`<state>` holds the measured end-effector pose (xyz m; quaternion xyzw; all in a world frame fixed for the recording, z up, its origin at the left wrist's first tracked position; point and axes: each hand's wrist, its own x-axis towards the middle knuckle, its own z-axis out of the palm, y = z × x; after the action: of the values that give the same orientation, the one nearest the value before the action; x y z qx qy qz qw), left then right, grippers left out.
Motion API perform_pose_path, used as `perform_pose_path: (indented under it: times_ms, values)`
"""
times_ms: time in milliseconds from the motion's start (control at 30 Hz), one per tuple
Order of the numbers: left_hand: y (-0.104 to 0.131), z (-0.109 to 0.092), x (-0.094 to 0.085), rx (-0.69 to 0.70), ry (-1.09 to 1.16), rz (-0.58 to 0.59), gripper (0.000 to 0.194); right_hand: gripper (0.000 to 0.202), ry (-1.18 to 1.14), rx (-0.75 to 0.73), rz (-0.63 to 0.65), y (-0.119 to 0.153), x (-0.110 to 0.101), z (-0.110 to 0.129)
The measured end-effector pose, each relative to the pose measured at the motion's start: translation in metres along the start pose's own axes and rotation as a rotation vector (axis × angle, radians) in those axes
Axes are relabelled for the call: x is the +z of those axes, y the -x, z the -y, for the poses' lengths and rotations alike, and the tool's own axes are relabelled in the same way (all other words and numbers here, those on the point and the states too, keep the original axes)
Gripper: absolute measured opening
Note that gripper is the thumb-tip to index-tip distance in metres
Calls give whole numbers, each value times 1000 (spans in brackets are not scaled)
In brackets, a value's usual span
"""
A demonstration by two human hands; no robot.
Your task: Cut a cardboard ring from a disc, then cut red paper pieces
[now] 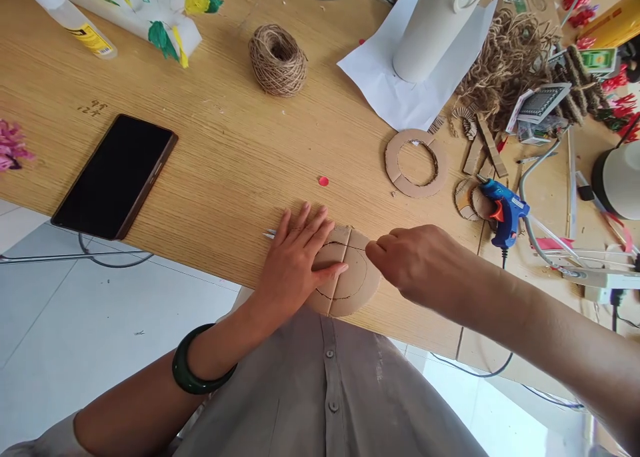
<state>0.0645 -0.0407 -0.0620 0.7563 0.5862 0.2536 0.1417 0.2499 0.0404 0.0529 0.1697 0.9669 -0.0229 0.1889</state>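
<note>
A round cardboard disc (356,290) lies at the table's near edge, a circle drawn or scored inside its rim and a crease running across it. My left hand (295,264) rests flat on its left part, fingers stretched and a little apart. At the disc's upper right is my right hand (405,257), closed in a fist. A thin dark line runs from the fist over the cardboard; whether it is a blade or a mark I cannot tell. Two pointed metal tips (269,234) stick out beside my left fingers. Beyond the disc lies a cut cardboard ring (438,177).
A blue glue gun (507,210) with its cable lies right of my right hand, near cardboard scraps (487,144). Farther back are a twine ball (278,60), a white bottle (425,34) on paper (370,77) and tangled twine (505,64). A phone (115,177) lies left.
</note>
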Motion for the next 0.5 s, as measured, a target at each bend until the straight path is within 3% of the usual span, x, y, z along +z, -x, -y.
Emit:
perform_pose_path:
  times_ms: [200, 367, 500]
  values:
    - [0, -2, 1, 0, -27, 12, 61, 27, 32, 52, -237, 12, 17, 10]
    - [-1, -4, 0, 16, -59, 21, 60, 30, 18, 63, -270, 25, 8, 12]
    - [-1, -4, -1, 26, -52, 21, 61, 26, -13, 42, -214, 41, -7, 1]
